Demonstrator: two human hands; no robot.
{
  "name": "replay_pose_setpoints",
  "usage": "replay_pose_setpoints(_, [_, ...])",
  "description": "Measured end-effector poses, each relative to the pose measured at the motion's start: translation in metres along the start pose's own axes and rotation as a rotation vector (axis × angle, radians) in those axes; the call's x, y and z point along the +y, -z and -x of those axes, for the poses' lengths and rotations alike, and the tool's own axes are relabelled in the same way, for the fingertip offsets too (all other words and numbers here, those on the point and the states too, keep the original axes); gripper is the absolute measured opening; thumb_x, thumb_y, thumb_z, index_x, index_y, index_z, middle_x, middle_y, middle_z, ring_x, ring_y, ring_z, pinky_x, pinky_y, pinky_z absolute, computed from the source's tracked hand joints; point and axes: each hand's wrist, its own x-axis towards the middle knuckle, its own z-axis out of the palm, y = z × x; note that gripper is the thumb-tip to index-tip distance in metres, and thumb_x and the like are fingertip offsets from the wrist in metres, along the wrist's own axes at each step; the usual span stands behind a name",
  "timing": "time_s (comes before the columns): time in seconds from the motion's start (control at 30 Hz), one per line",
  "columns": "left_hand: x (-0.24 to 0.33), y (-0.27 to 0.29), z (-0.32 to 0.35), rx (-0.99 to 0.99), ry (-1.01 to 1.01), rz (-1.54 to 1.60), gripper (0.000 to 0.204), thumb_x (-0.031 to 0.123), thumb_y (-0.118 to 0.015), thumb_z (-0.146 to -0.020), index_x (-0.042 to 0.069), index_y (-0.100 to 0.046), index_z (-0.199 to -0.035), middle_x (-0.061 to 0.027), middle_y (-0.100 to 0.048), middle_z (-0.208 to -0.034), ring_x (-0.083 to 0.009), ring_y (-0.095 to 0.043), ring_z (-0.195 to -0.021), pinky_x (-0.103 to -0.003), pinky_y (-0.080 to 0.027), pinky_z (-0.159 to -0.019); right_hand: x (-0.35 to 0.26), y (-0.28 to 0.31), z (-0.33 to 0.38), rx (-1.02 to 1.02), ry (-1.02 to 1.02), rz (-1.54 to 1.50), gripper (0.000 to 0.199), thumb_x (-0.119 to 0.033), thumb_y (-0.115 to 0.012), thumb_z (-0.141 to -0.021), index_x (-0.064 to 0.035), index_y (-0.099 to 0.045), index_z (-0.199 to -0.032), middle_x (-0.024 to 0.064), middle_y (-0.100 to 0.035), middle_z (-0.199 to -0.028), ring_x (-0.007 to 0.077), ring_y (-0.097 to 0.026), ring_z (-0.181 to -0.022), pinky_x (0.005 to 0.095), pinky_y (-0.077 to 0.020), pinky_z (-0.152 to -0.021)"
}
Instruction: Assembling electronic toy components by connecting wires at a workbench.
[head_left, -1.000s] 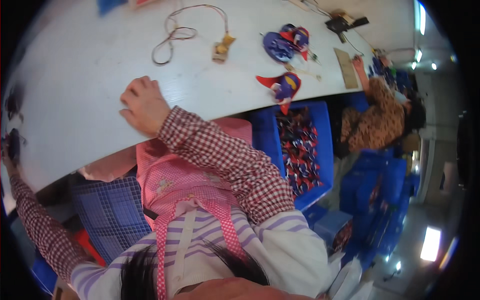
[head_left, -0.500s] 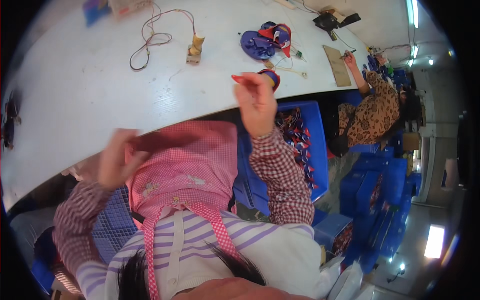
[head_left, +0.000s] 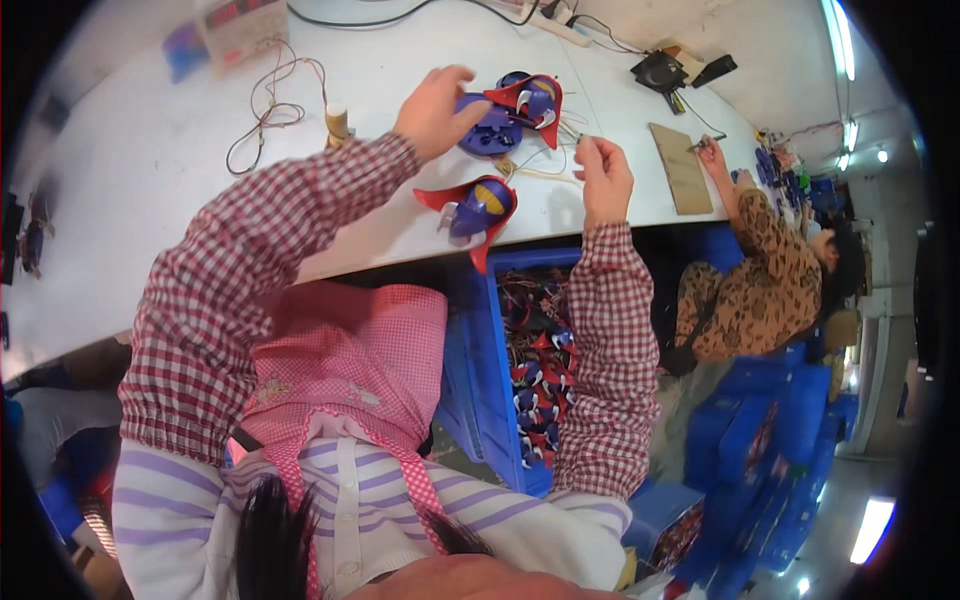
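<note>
My left hand [head_left: 436, 110] reaches over the white table [head_left: 150, 190] and rests on a blue and red toy part [head_left: 500, 112], fingers spread over its left side. My right hand [head_left: 603, 178] is closed, pinching what looks like a thin wire near the table's front edge. A second red and blue toy part [head_left: 478, 208] lies on the table between my two hands. Both sleeves are red checked.
A blue bin [head_left: 535, 370] full of red and blue toy parts stands under the table by my right knee. A coiled wire with a small brown spool [head_left: 337, 122] lies left of my hand. A co-worker in a spotted top [head_left: 760, 280] sits to the right.
Both hands have moved up onto the table: the left from my lap to the far toy part, the right to the edge beside it. The view has shifted nearer the toy parts.
</note>
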Motion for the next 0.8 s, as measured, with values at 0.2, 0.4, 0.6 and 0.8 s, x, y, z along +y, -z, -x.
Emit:
replay_pose_setpoints(0.2, [0.030,-0.046,-0.083,-0.317,0.040,-0.480,0.082,0.062,-0.062,-0.070,-0.001,-0.050,-0.121,-0.0182,-0.056,-0.111,-0.0303,-0.054,-0.103,-0.040,-0.042,-0.091,-0.003,-0.009,-0.071,0.085,-0.147,-0.103,0.030,-0.023,-0.062,-0.086,-0.0009,-0.058,-0.105,0.0058,-0.062,-0.087,0.0121,-0.055,-0.078,0.0228,-0.0448,-0.067])
replay_pose_setpoints(0.4, [0.048,-0.078,-0.089,-0.360,0.062,-0.647,0.079,0.065,-0.063,-0.066,0.001,-0.054,-0.112,-0.0144,-0.057,-0.107,-0.0260,-0.049,-0.102,-0.042,-0.034,-0.089,-0.011,-0.026,-0.135,-0.062,0.155,0.063,0.029,-0.025,-0.063,-0.084,-0.0030,-0.062,-0.103,0.0053,-0.064,-0.090,0.0128,-0.056,-0.082,0.0242,-0.0451,-0.071])
replay_pose_setpoints(0.6, [0.034,-0.097,-0.070,-0.218,-0.005,-0.647,0.080,0.061,-0.065,-0.065,0.001,-0.049,-0.115,-0.0145,-0.053,-0.109,-0.0266,-0.046,-0.100,-0.044,-0.031,-0.088,0.000,-0.076,-0.201,-0.657,0.049,0.586,0.035,-0.024,-0.062,-0.079,-0.0050,-0.064,-0.108,0.0059,-0.066,-0.097,0.0151,-0.058,-0.088,0.0257,-0.0464,-0.080])
replay_pose_setpoints(0.8, [0.026,-0.095,-0.062,-0.135,-0.014,-0.583,0.077,0.052,-0.068,-0.064,0.005,-0.042,-0.120,-0.0138,-0.050,-0.112,-0.0278,-0.046,-0.099,-0.044,-0.032,-0.087,-0.019,-0.100,-0.213,-1.053,-0.241,0.777,0.035,-0.023,-0.062,-0.076,-0.0049,-0.066,-0.106,0.0090,-0.066,-0.096,0.0159,-0.058,-0.093,0.0265,-0.0459,-0.086])
